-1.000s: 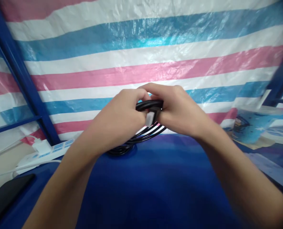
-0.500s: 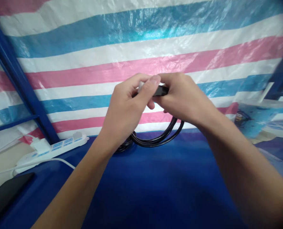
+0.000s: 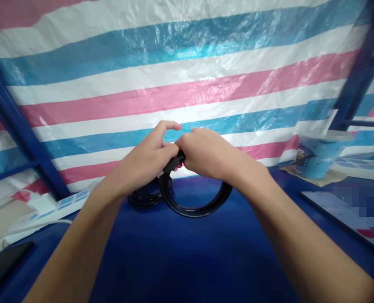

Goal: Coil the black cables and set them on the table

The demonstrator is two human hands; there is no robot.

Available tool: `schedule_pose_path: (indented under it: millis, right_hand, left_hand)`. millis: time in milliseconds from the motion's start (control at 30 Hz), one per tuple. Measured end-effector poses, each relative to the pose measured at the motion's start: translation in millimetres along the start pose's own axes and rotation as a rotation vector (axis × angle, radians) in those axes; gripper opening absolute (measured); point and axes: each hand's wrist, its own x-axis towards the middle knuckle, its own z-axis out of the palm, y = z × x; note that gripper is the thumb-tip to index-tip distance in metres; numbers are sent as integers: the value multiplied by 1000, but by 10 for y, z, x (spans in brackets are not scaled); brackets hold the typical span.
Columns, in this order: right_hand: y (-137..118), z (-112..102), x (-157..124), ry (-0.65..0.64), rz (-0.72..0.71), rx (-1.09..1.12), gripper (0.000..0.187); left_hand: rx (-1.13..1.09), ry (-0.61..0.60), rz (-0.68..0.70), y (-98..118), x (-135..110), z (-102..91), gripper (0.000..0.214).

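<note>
A black cable (image 3: 193,211) hangs in a round coil below my two hands, a little above the blue tabletop. My left hand (image 3: 144,160) grips it at the coil's upper left, thumb pressed on a black end piece (image 3: 174,163) and index finger raised and bent. Close against it, my right hand (image 3: 207,153) is closed around the top of the coil, knuckles up, hiding the strands inside. Behind my left wrist, a second bundle of black cable (image 3: 145,198) lies on the table (image 3: 199,256).
At left are a white power strip (image 3: 63,206) with a plugged-in white adapter (image 3: 42,203) and a black flat object (image 3: 6,263). A blue cup (image 3: 321,155) with a straw stands right, behind a flat screen-like device (image 3: 335,210). A striped plastic sheet (image 3: 174,97) hangs behind.
Both hands have come lower and left in the picture, and the cable now forms a fuller ring. My left index finger has lifted. The view has swung right, showing more of the cup.
</note>
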Motion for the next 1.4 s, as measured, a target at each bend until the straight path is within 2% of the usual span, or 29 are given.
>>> schedule_pose_path:
  millis: [67,200,333,433,500,567,633,667,733,933,1000,1100,1200,1267,1400]
  right_hand:
    - [-31,-28,-3,20,-34,10,16]
    - [-96,-118,0,71,-31,85,15]
    - [-136,-149,5,59,-58,162,25]
    - [-122,-113,2,-35,-100,295,35]
    - [-97,-81,-6,-83,-62,378,38]
    - [-75,-60,-18,-81,21,357,33]
    - [-63,-54,-28,-54,80,281,24]
    - [-62,-55,-32,-42,90,248,20]
    - [-67,-59,-32,-24,77,219,16]
    - [-145,-3,12,30,21,-27,17]
    - [-170,29,28,-33,-1,10,19]
    - [-105,98,46,-206,3,158,20]
    - [174,247,8,-340,94,196,18]
    - [455,407,-89,-455,230,179,14]
    - [966,821,-441,-663,532,151,24]
  left_hand:
    - [-97,-109,-47,-11,-4,-25,53]
    - [-199,-303,-67,-22,-6,-121,56]
    - [-19,-328,7,-14,-36,-246,57]
    - [178,-251,72,-15,-47,-238,52]
    - [339,-125,102,-22,-46,-158,42]
    - [479,66,137,-33,-43,-45,27]
    - [524,225,185,-45,-39,62,21]
    - [518,266,210,-49,-35,101,22]
    - [510,271,229,-57,-23,136,23]
    - [649,205,173,-92,31,37,18]
    - [693,140,144,-133,40,15,18]
    - [623,-33,101,-220,40,1,24]
    - [609,-154,100,-278,30,-50,57]
    - [664,-226,80,-268,17,-121,75]
    - [686,-379,-5,-162,-17,-264,73]
